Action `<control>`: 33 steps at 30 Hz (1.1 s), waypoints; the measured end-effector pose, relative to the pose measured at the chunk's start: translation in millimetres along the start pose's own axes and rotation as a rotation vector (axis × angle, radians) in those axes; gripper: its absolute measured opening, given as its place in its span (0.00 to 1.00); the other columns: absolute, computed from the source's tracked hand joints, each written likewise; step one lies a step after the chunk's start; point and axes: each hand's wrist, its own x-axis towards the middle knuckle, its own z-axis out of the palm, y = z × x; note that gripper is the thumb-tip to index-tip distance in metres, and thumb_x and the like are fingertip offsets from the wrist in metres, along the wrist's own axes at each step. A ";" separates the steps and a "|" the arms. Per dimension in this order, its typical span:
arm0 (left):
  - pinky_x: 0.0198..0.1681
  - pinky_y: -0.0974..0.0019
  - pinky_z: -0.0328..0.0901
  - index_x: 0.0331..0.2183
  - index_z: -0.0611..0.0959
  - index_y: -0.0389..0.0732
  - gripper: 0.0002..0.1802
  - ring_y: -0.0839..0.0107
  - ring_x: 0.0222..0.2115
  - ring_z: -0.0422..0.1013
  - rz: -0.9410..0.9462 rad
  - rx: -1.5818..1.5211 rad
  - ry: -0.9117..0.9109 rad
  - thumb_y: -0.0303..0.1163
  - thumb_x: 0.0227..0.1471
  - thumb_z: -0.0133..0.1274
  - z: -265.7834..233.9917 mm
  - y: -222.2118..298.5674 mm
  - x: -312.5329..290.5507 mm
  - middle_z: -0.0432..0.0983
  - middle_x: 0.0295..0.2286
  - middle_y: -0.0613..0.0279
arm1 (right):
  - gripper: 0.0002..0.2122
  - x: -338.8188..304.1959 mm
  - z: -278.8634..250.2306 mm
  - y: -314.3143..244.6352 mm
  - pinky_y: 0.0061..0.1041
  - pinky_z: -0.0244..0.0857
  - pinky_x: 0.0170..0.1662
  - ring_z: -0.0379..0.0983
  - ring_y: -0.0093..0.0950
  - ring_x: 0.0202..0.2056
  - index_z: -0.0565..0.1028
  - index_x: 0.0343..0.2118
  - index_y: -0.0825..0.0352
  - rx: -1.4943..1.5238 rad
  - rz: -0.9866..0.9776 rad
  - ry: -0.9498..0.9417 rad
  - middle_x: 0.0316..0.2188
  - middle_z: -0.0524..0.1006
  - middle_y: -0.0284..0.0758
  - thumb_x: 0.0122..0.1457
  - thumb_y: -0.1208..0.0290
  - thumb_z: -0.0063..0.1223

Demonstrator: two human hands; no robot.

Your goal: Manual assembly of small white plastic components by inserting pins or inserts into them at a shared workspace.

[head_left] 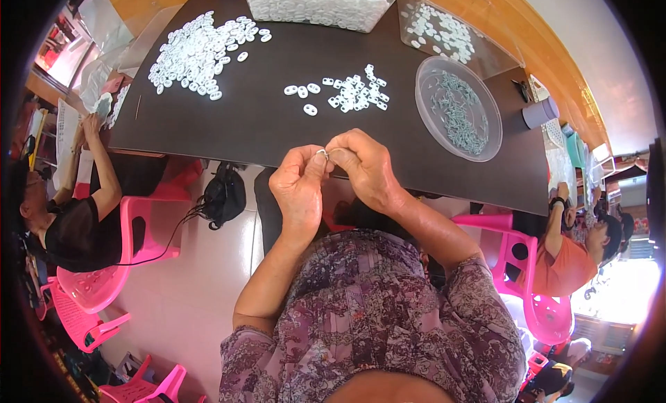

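Observation:
Just off the table's front edge, my hands meet fingertip to fingertip. My left hand (298, 184) pinches a small white plastic piece (322, 153) between thumb and finger. My right hand (366, 168) is closed in a pinch right against it; what lies between its fingertips is too small to make out. Beyond them on the table are a few loose white oval pieces with two holes (310, 110) and a small heap of white two-holed pieces (357, 94). To the right, a round clear plastic tray (424, 111) holds many small grey-green screws.
The dark table (243, 129) carries a large heap of white ovals (191, 56) at the far left. A clear bin of white pieces (312, 21) stands at the back, beside a clear tray (499, 59). Co-workers sit left and right near pink chairs (142, 222). A grey cup (540, 114) stands right.

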 end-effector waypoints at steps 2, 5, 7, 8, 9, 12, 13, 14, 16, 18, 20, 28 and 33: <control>0.25 0.79 0.60 0.29 0.77 0.31 0.03 0.83 0.22 0.64 -0.028 -0.041 -0.010 0.20 0.52 0.48 -1.6 0.7 1.4 0.72 0.22 0.65 | 0.03 0.2 -6.1 -4.6 0.20 0.66 0.33 0.71 0.21 0.29 0.71 0.31 0.74 0.040 0.027 -0.027 0.26 0.73 0.35 0.55 0.80 0.46; 0.24 0.80 0.59 0.29 0.77 0.31 0.03 0.82 0.21 0.65 -0.047 -0.024 -0.022 0.20 0.51 0.48 -2.4 2.0 1.6 0.73 0.22 0.65 | 0.04 -0.2 -5.2 -6.5 0.21 0.65 0.33 0.71 0.22 0.29 0.71 0.31 0.73 0.126 0.081 -0.027 0.26 0.73 0.35 0.54 0.79 0.47; 0.24 0.80 0.60 0.30 0.77 0.31 0.04 0.83 0.21 0.65 -0.063 -0.017 -0.026 0.20 0.51 0.48 -2.4 2.4 0.9 0.73 0.22 0.65 | 0.03 -0.4 -4.6 -6.9 0.22 0.64 0.31 0.70 0.24 0.27 0.72 0.29 0.71 0.173 0.107 -0.005 0.24 0.73 0.35 0.52 0.78 0.49; 0.24 0.80 0.60 0.30 0.77 0.31 0.04 0.83 0.21 0.65 -0.063 -0.018 -0.025 0.20 0.51 0.48 -1.9 2.9 0.6 0.73 0.22 0.65 | 0.03 -0.2 -4.8 -7.2 0.22 0.63 0.30 0.70 0.23 0.27 0.72 0.29 0.71 0.147 0.096 0.001 0.24 0.72 0.35 0.52 0.78 0.49; 0.25 0.80 0.60 0.30 0.77 0.31 0.04 0.83 0.21 0.64 -0.060 0.025 -0.016 0.19 0.51 0.47 -1.4 3.3 0.3 0.73 0.22 0.65 | 0.03 -0.1 -5.0 -7.5 0.22 0.63 0.29 0.69 0.23 0.26 0.72 0.28 0.71 0.121 0.086 0.007 0.23 0.72 0.35 0.52 0.78 0.49; 0.25 0.80 0.60 0.30 0.77 0.31 0.04 0.83 0.22 0.64 -0.048 0.051 -0.004 0.19 0.51 0.47 0.2 2.3 -0.4 0.73 0.22 0.65 | 0.02 1.2 -3.7 -9.4 0.21 0.62 0.28 0.69 0.22 0.25 0.72 0.27 0.71 0.100 0.107 0.008 0.23 0.72 0.35 0.51 0.78 0.49; 0.25 0.80 0.60 0.31 0.77 0.31 0.04 0.83 0.22 0.64 -0.040 0.035 -0.002 0.19 0.51 0.47 -0.1 1.0 -0.8 0.73 0.22 0.66 | 0.02 1.6 -4.1 -8.8 0.21 0.62 0.28 0.69 0.22 0.25 0.72 0.27 0.71 0.100 0.107 0.006 0.23 0.72 0.35 0.51 0.78 0.49; 0.25 0.80 0.60 0.31 0.77 0.31 0.04 0.83 0.22 0.64 -0.040 0.035 0.000 0.19 0.51 0.47 -0.7 -0.5 -0.7 0.73 0.22 0.66 | 0.03 2.0 -5.1 -7.4 0.18 0.63 0.29 0.69 0.19 0.26 0.71 0.29 0.71 0.059 0.093 -0.025 0.24 0.73 0.33 0.53 0.78 0.48; 0.26 0.80 0.60 0.30 0.77 0.31 0.04 0.83 0.22 0.65 -0.029 -0.005 -0.003 0.18 0.51 0.47 -1.4 -3.2 -0.5 0.73 0.23 0.66 | 0.03 2.0 -4.5 -4.5 0.16 0.63 0.31 0.69 0.15 0.27 0.71 0.30 0.71 0.017 0.080 -0.056 0.24 0.74 0.31 0.55 0.78 0.47; 0.25 0.79 0.60 0.30 0.77 0.31 0.04 0.83 0.22 0.65 -0.010 0.020 0.007 0.18 0.51 0.47 1.0 -3.4 -1.7 0.73 0.23 0.66 | 0.02 1.3 -1.2 -1.3 0.16 0.63 0.29 0.68 0.16 0.26 0.71 0.30 0.71 -0.015 0.023 -0.030 0.23 0.72 0.31 0.55 0.79 0.47; 0.25 0.79 0.60 0.29 0.77 0.31 0.04 0.83 0.22 0.65 0.013 0.045 0.019 0.18 0.51 0.47 1.2 -3.2 -2.1 0.72 0.23 0.66 | 0.02 1.2 0.4 1.0 0.17 0.62 0.29 0.68 0.16 0.25 0.71 0.29 0.71 -0.024 -0.012 -0.021 0.23 0.72 0.31 0.54 0.79 0.47; 0.23 0.77 0.62 0.31 0.77 0.30 0.05 0.79 0.20 0.66 -0.051 -0.023 0.013 0.23 0.52 0.49 -12.5 1.3 4.8 0.74 0.22 0.62 | 0.03 17.8 -6.6 -13.6 0.21 0.61 0.30 0.68 0.23 0.26 0.74 0.27 0.70 -0.104 -0.149 -0.046 0.24 0.71 0.34 0.53 0.78 0.49; 0.23 0.75 0.63 0.31 0.77 0.30 0.06 0.76 0.19 0.68 -0.081 -0.012 0.064 0.24 0.51 0.50 -13.3 9.6 6.4 0.75 0.23 0.58 | 0.04 53.5 -8.3 -5.9 0.30 0.62 0.31 0.67 0.33 0.26 0.75 0.28 0.68 -0.566 -0.515 0.128 0.23 0.72 0.37 0.47 0.77 0.54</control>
